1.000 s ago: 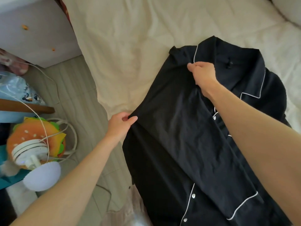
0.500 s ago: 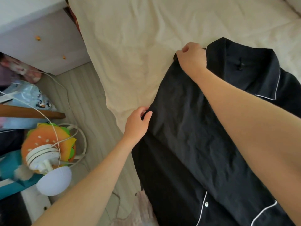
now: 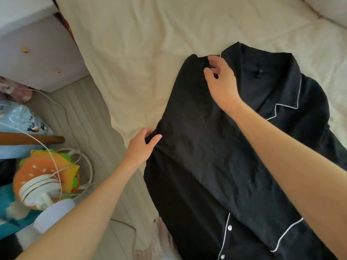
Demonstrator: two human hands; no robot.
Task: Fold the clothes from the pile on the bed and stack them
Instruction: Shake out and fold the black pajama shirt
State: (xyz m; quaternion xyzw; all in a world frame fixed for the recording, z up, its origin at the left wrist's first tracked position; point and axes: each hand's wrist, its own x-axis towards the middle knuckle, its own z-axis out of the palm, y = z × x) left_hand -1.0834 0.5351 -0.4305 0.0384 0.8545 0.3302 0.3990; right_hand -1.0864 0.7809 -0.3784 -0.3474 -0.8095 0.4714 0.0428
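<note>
Black pyjama shirt on the bed, both hands at its folded left edge.

The black shirt (image 3: 216, 166) with white piping lies flat on the cream bed sheet (image 3: 142, 53), filling the frame from 1 o'clock down to 5 o'clock, collar up at 1 o'clock and its buttons down at 5 o'clock. One side is folded in over the front. The left hand (image 3: 142, 147), just left of centre, pinches the fabric edge between thumb and curled fingers. The right hand (image 3: 219, 79), up at 12 to 1 o'clock by the shoulder, has its fingers loosely spread with the tips at the cloth; it grips nothing that I can see. Over at 8 o'clock, on the floor, sits a burger-shaped toy (image 3: 47, 175) with white cables (image 3: 56, 151) looped across it, and a white cabinet (image 3: 37, 53) stands at 10 o'clock.
</note>
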